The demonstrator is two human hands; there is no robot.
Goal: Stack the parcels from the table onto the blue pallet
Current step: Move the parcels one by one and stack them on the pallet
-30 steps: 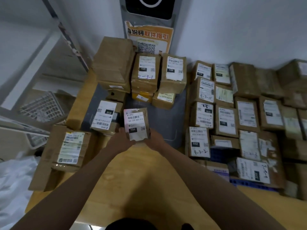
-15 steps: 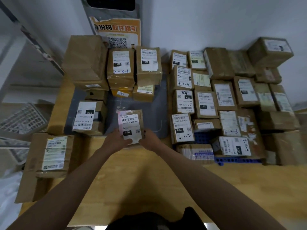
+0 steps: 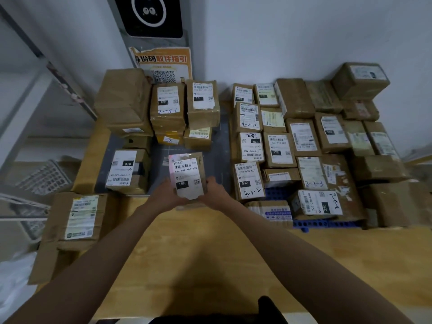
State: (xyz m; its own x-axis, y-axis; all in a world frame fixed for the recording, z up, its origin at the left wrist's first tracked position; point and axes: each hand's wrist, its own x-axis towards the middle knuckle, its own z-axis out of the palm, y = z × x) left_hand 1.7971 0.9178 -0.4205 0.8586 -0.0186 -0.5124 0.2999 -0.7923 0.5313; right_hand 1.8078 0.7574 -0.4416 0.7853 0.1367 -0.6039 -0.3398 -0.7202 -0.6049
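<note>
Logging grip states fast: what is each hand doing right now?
Left hand: grips the 15H parcel at its lower left.
Right hand: grips the same parcel at its lower right.

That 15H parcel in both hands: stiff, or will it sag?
The 15H parcel is probably stiff: its cardboard edges look straight between the left hand and right hand. Likely light, being small. Its glossy label may be slippery.

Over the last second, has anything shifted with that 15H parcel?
Hardly. Both hands, left and right, still hold the 15H parcel by its lower edge above the table; only the camera view shifted. Nothing was released, and the parcels on the blue pallet stayed put.
</note>
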